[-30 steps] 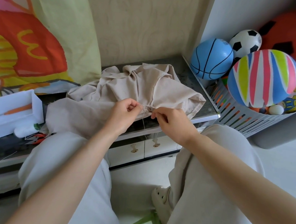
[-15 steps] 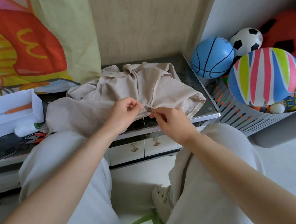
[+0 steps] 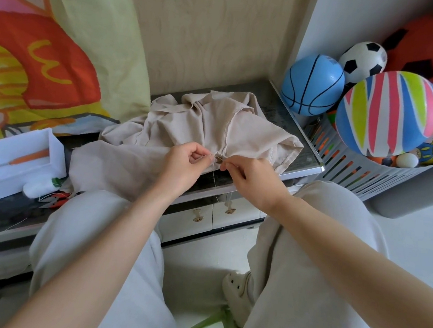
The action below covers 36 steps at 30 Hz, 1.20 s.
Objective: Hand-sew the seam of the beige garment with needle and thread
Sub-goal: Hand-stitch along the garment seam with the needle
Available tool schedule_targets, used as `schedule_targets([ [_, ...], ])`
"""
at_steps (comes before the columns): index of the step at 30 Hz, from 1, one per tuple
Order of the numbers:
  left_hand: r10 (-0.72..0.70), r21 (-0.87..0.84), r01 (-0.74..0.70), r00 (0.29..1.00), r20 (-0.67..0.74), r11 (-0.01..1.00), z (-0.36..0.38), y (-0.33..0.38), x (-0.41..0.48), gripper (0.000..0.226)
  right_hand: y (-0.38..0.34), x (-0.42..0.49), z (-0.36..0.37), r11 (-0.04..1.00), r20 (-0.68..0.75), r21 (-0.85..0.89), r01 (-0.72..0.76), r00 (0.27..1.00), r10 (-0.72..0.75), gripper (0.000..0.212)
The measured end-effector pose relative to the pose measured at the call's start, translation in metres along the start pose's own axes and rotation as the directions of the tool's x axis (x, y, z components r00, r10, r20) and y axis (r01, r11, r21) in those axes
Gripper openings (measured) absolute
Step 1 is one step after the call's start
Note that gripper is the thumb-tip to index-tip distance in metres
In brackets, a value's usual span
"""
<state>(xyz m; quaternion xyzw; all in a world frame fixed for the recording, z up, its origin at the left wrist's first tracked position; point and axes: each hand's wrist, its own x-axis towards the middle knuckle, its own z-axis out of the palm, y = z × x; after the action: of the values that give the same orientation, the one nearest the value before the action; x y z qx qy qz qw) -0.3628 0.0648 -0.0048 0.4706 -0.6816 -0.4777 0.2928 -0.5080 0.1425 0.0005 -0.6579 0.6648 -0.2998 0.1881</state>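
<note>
The beige garment (image 3: 200, 124) lies crumpled on a low dark-topped cabinet (image 3: 274, 108). A raw-edged seam runs down its middle to the front edge. My left hand (image 3: 183, 165) pinches the fabric at the lower end of that seam. Just to its right, my right hand (image 3: 251, 178) pinches something small at the seam, most likely the needle, which is too small to make out. A thin pale thread (image 3: 214, 174) hangs down from between the two hands.
A white box (image 3: 15, 161) with an orange-handled tool stands at the left, small scissors (image 3: 56, 199) beside it. A grey basket (image 3: 369, 174) full of balls stands at the right. My knees are close under the cabinet's drawers (image 3: 212, 214).
Both hands stay at the seam; the right hand's fingers have edged slightly towards the left hand. The garment has not shifted.
</note>
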Motion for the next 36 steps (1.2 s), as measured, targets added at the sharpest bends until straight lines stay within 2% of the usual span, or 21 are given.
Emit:
schedule_targets([
  [9,0.04,0.022,-0.041,0.998,0.056,0.999,0.004,0.004,-0.004,0.01,0.003,0.001,0.006,0.999,-0.034,-0.052,0.006,0.999,-0.007,0.024],
  [14,0.077,0.086,-0.076,0.997,-0.009,0.993,0.004,0.005,-0.005,0.014,0.0,0.002,0.006,0.998,0.016,0.024,-0.05,0.999,0.049,0.024],
  [20,0.139,0.169,-0.124,0.987,-0.082,0.978,0.002,0.008,-0.007,0.004,-0.001,-0.001,0.007,0.982,0.143,0.168,-0.088,0.988,0.064,0.031],
  [26,0.226,0.23,-0.207,0.972,-0.059,0.951,0.004,0.01,-0.01,0.005,-0.002,-0.002,0.009,0.965,0.141,0.237,-0.107,0.987,0.075,0.019],
  [31,0.285,0.259,-0.26,0.957,-0.061,0.93,0.005,0.005,-0.008,0.004,-0.002,0.001,0.005,0.93,0.123,0.316,-0.191,0.98,0.159,0.021],
  [36,0.325,0.289,-0.294,0.943,-0.066,0.911,0.005,0.001,-0.007,0.005,0.0,0.001,0.006,0.936,0.102,0.296,-0.191,0.981,0.168,0.016],
])
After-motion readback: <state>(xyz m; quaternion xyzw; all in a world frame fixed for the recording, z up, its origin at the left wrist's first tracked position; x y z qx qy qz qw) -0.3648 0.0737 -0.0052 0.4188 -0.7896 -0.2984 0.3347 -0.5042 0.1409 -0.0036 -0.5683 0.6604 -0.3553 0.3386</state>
